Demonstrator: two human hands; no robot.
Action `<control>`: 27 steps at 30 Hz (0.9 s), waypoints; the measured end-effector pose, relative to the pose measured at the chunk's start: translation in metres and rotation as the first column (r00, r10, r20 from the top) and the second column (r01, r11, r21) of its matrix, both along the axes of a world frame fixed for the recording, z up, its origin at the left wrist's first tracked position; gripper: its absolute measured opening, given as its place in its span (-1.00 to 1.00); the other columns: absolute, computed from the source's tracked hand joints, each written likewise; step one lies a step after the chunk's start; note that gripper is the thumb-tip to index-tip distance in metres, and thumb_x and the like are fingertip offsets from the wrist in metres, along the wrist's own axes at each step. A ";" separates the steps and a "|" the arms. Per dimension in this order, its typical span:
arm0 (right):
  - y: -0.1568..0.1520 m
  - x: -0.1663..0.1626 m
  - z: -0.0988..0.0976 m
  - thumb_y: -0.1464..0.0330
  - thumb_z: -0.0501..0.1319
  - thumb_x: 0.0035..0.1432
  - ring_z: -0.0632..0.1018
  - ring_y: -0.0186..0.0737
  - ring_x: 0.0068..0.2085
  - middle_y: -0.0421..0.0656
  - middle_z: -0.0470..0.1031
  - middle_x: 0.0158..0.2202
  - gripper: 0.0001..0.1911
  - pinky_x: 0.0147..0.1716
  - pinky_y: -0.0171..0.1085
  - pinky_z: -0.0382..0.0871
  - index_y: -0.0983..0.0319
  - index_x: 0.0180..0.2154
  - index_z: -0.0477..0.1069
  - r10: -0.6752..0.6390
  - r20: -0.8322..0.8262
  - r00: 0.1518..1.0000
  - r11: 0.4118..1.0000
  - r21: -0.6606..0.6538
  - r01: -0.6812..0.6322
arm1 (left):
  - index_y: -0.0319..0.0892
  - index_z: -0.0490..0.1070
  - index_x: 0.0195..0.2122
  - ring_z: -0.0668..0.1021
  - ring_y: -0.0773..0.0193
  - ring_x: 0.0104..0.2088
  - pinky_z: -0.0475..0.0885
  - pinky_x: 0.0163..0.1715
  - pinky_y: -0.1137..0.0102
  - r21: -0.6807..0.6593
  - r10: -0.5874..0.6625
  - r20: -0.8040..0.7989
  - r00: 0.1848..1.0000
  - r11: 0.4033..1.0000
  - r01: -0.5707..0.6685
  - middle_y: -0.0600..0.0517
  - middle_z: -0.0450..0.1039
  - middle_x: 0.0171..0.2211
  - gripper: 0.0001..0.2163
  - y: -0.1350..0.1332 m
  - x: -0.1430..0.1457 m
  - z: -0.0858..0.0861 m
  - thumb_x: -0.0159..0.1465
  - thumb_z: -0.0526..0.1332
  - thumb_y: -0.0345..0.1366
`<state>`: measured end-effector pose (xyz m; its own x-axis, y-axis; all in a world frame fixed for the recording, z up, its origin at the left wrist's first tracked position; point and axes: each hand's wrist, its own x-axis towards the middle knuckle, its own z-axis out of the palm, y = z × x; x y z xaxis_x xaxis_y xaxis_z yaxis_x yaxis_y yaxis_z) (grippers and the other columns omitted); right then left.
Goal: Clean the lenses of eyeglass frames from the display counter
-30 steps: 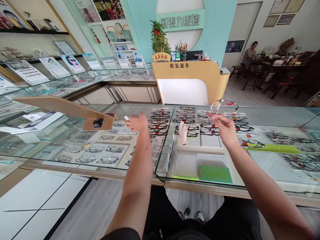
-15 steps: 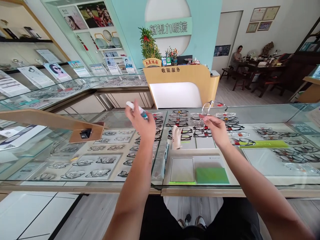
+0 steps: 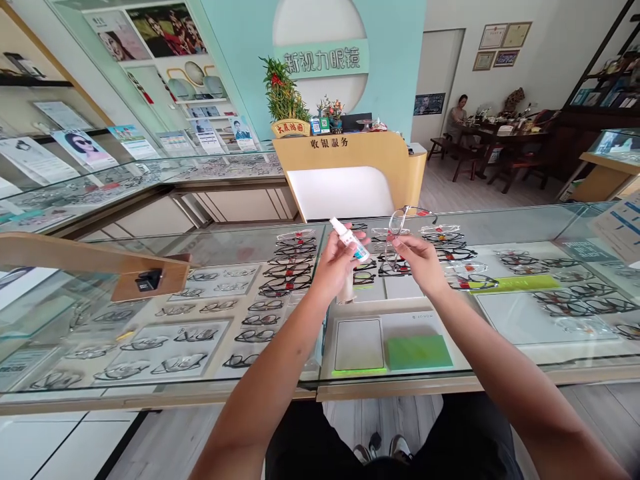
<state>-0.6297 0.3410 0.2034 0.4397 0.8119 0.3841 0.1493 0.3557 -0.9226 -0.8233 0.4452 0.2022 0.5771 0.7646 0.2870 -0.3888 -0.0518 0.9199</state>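
Above the glass counter, my left hand (image 3: 336, 261) is closed around a small white spray bottle (image 3: 354, 244) with a blue-marked label; the bottle leans up and to the left. A short way to the right, my right hand (image 3: 419, 263) pinches a pair of thin-framed eyeglasses (image 3: 409, 212) by one side, holding them up over the counter. Bottle and glasses are apart. A crumpled pale cloth (image 3: 346, 292) lies on the glass top below my left hand, which partly hides it.
Rows of glasses frames (image 3: 287, 270) fill the glass display counter (image 3: 320, 383). A wooden stand (image 3: 150, 277) with a black part is at the left. Beyond stand a cash desk (image 3: 345, 150) with plants and, at the back right, a seated person (image 3: 459, 115) by a dark table.
My left hand has moved right with the spray bottle, close to the glasses and over the cloth. My right hand still holds the glasses up. The view has shifted slightly to the right.
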 end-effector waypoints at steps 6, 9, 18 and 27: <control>-0.003 -0.002 0.002 -0.17 0.42 0.21 0.66 0.01 0.01 -0.16 0.77 -0.06 -0.54 0.11 -0.01 0.50 0.06 -0.23 0.72 0.071 0.029 0.997 0.997 -0.032 -0.070 | -0.04 0.51 0.07 0.60 0.11 -0.23 0.52 -0.34 0.27 -0.192 -0.109 -0.100 0.989 0.977 0.088 -0.08 0.51 -0.21 -0.58 -0.007 -0.004 0.015 0.36 0.27 0.13; -0.005 -0.006 0.005 -0.20 0.41 0.21 0.67 0.03 0.03 -0.15 0.77 -0.08 -0.52 0.16 0.01 0.50 0.06 -0.24 0.71 0.140 0.046 0.989 0.990 -0.039 -0.138 | -0.09 0.42 -0.35 0.48 0.11 -0.39 0.45 -0.48 0.24 -0.249 -0.155 -0.126 0.980 0.961 0.120 -0.07 0.33 -0.43 -0.32 -0.006 -0.009 0.021 0.33 -0.01 0.48; -0.008 -0.012 0.007 -0.19 0.40 0.25 0.68 0.02 0.03 -0.14 0.77 -0.08 -0.53 0.19 0.00 0.49 0.05 -0.21 0.72 0.253 0.085 0.964 0.967 -0.053 -0.249 | -0.02 0.08 -0.60 0.21 0.23 -0.56 0.29 -0.59 0.25 -0.269 -0.243 -0.103 0.965 0.940 0.208 0.06 -0.03 -0.60 -0.17 -0.005 -0.018 0.029 0.13 -0.34 0.70; -0.012 -0.018 0.008 -0.19 0.37 0.28 0.67 -0.03 -0.05 -0.14 0.77 -0.10 -0.52 0.08 -0.06 0.53 0.06 -0.19 0.74 0.345 0.131 0.930 0.937 -0.110 -0.332 | -0.08 0.33 -0.55 0.32 0.25 -0.52 0.30 -0.39 0.27 0.281 0.118 -0.295 0.948 0.959 -0.032 0.04 0.27 -0.59 -0.36 -0.002 -0.005 0.010 0.34 0.13 0.40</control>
